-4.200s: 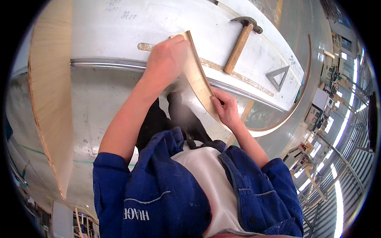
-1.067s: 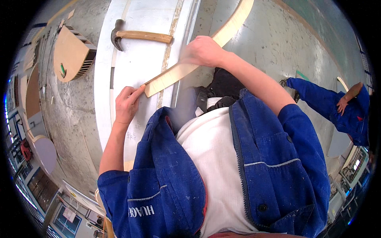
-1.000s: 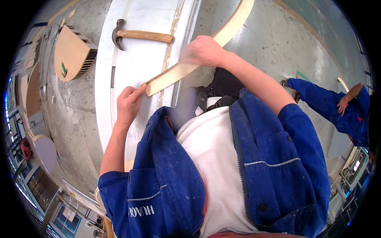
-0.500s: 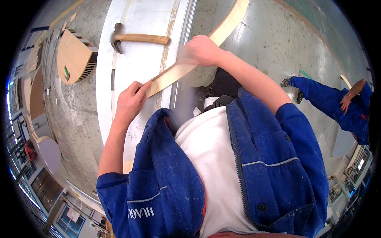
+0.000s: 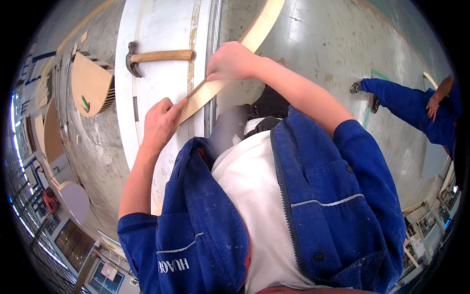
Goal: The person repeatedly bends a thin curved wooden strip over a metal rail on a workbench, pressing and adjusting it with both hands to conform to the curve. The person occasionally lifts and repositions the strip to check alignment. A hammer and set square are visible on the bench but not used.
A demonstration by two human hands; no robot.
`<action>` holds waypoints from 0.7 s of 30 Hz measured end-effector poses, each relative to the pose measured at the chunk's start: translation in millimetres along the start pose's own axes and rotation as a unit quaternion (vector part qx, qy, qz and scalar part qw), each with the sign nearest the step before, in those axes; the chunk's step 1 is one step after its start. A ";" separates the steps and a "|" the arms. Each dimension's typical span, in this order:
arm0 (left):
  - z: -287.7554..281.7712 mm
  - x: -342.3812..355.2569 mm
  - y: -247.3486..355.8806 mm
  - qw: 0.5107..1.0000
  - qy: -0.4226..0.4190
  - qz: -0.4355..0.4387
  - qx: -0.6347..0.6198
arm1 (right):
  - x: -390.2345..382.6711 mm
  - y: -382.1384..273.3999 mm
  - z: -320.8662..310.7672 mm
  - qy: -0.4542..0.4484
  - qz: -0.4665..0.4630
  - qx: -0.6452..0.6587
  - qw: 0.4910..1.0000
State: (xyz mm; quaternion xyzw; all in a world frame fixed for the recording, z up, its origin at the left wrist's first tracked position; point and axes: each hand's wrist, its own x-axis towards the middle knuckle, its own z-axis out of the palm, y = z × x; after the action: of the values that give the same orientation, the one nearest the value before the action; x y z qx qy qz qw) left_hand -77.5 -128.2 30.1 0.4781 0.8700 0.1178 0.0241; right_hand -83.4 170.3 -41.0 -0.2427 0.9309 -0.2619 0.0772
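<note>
A long, curved strip of pale wood (image 5: 262,28) slants across the edge of a white-topped table (image 5: 164,24), its far part reaching beyond the edge at upper right. The near end is pinched between the thumb and fingers of my left hand (image 5: 160,121), over the table. Farther up the strip, my right hand (image 5: 231,61) is wrapped round it near the table's metal edge, fingers partly hidden. A claw hammer (image 5: 161,56) with a wooden handle lies on the table beyond my left hand, touched by neither hand.
At right stands a person in blue work clothes (image 5: 399,100), one hand at the waist. On the floor at left is a rounded wooden panel piece (image 5: 92,81) with a green-handled tool on it. A grey rounded board (image 5: 74,200) lies farther down on the left.
The view has shifted, so table and hammer appear farther left. Both hands keep their grip on the wooden strip, which has hardly moved against the table.
</note>
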 end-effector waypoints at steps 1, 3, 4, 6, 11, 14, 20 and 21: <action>1.5 0.7 0.4 1.000 0.007 0.001 -0.004 | -0.5 -0.8 -1.1 0.001 0.001 0.002 1.000; 4.5 1.5 1.5 1.000 0.023 0.003 -0.011 | -1.0 -2.2 -0.8 0.006 0.001 0.006 1.000; 6.3 2.3 1.4 1.000 0.023 0.001 -0.011 | -1.7 -1.7 -0.8 0.009 0.001 0.008 1.000; 8.6 3.1 1.5 1.000 0.023 -0.005 -0.009 | -2.4 -0.6 -1.3 0.012 0.002 0.007 1.000; 10.7 2.5 4.3 1.000 0.027 -0.005 -0.003 | -1.3 -0.9 -1.7 0.029 -0.012 0.003 0.999; 12.5 1.3 2.8 1.000 0.016 0.001 0.012 | -0.3 -1.2 -1.5 0.023 -0.004 0.002 1.000; 9.2 -4.0 0.7 0.998 -0.027 -0.002 0.051 | 1.0 -1.6 -5.2 0.006 0.015 0.012 1.000; 7.6 -5.7 0.0 0.998 -0.034 -0.007 0.051 | 0.8 -1.9 -5.6 -0.001 0.018 0.008 1.000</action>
State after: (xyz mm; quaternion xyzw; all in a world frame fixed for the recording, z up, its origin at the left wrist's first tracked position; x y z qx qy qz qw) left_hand -73.2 -131.6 22.4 0.4766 0.8768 0.0567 0.0299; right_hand -84.8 171.0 -35.2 -0.2258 0.9328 -0.2679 0.0843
